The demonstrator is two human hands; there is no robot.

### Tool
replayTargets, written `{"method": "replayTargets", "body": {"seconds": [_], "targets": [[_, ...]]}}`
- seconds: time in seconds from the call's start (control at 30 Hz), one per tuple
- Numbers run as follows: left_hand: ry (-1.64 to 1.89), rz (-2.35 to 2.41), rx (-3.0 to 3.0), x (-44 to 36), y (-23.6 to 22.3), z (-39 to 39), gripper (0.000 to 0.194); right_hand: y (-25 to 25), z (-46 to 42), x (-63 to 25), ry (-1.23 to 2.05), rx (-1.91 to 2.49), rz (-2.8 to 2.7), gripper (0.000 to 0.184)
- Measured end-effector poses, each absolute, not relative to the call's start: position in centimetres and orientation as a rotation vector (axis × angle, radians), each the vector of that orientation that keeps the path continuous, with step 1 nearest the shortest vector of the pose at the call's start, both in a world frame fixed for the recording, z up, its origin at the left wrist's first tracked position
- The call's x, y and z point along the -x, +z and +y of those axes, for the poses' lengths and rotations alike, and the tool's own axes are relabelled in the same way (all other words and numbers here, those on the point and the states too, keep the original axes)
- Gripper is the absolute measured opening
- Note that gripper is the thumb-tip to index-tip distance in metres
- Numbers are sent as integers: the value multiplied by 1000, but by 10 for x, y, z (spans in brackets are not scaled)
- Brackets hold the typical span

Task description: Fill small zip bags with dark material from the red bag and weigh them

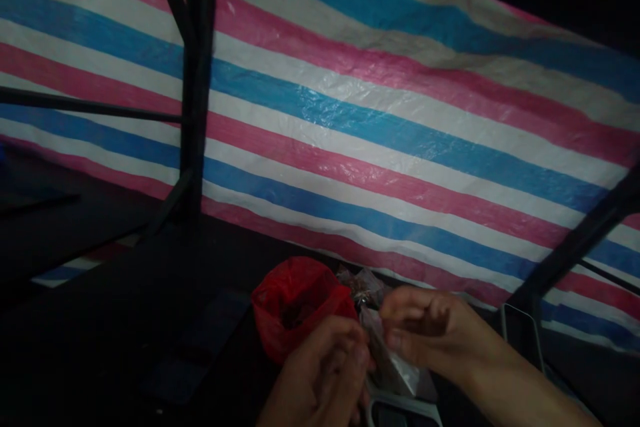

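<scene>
In the dim head view, my left hand (325, 370) is closed, its thumb pressed against curled fingers in front of a red plastic bag (305, 280). Whatever it pinches is too small and dark to make out. My right hand (435, 330) has its fingers curled in and its thumb close below them; any object in it is hidden. Between the hands lies a clear plastic bag (400, 367), close to the right thumb. The red bag gapes at the top, with dark contents inside. Behind it sits another clear bag (365, 283) with small brownish pieces.
A pale-rimmed device with a dark face (403, 413) lies at the bottom edge. Another framed dark object (523, 333) stands right of my right wrist. Dark metal posts (195, 93) rise before a striped plastic sheet (375, 127). The dark tabletop (220, 267) extends left.
</scene>
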State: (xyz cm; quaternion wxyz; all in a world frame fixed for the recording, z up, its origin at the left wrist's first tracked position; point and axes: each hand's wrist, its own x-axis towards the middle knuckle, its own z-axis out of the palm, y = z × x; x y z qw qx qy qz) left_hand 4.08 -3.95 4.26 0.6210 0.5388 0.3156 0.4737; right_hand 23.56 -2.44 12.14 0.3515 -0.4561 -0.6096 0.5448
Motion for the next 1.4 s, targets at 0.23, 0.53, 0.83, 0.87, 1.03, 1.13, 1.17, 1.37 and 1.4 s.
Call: {"method": "replayTargets", "body": {"seconds": [0.23, 0.53, 0.83, 0.87, 1.03, 1.13, 1.17, 1.37, 1.4], "targets": [[1315, 838, -1178, -22, 60, -31, 30, 114, -18, -176, 1136, 1088, -1625, 36], [1336, 871, -1163, 0, 56, -13, 41, 115, -4, -148, 1353, 1021, -1540, 48], [1442, 1292, -1455, 0, 53, -9, 29, 105, 13, -149, 1168, 1030, -1456, 29], [1449, 1344, -1535, 1, 51, -7, 29, 104, 15, -148, 1110, 1038, -1462, 27], [1651, 1206, -1659, 5, 37, 0, 35, 112, 21, -143, 1046, 1000, -1550, 21], [1509, 1061, -1538, 5, 33, 2, 72, 118, 21, -143, 1078, 976, -1593, 23], [1452, 1065, -1506, 4, 34, 2, 64, 118, 22, -144, 1096, 966, -1613, 22], [1413, 1268, -1500, 4, 36, 9, 35, 89, 30, -158, 905, 1017, -1852, 16], [1399, 1284, -1517, 5, 33, 10, 34, 81, 29, -162, 864, 1075, -1974, 14]]}}
